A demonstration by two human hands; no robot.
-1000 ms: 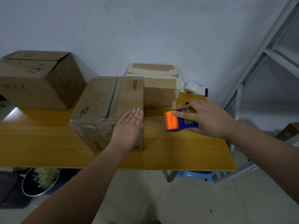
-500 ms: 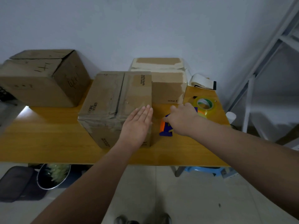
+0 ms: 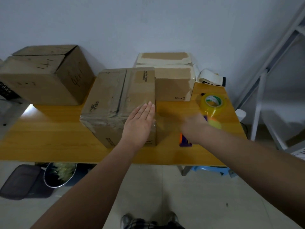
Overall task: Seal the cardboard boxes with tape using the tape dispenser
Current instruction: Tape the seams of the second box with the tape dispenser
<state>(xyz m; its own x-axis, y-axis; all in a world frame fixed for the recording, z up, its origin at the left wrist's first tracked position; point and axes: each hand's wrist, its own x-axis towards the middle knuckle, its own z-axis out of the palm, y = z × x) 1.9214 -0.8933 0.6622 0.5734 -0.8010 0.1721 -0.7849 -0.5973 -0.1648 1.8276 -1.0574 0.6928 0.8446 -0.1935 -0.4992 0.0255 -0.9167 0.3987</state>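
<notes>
I see my left hand (image 3: pixel 140 124) flat, fingers straight, on the closed middle box (image 3: pixel 113 96), contents hidden; my blurred right hand (image 3: pixel 193 128) covers the tape dispenser (image 3: pixel 184 141) on the table (image 3: pixel 49 142) just beside it, grip unreadable.

Two bare forearms are seen as far as the picture's lower edge, ending in the left hand (image 3: pixel 140 124) and the right hand (image 3: pixel 193 128), the latter smeared by blur. Short nails are shown on the left fingers (image 3: pixel 149 109). At the bottom a dark checked garment (image 3: pixel 145 225) is glimpsed between two dark, rounded shoes (image 3: pixel 126 219)
</notes>
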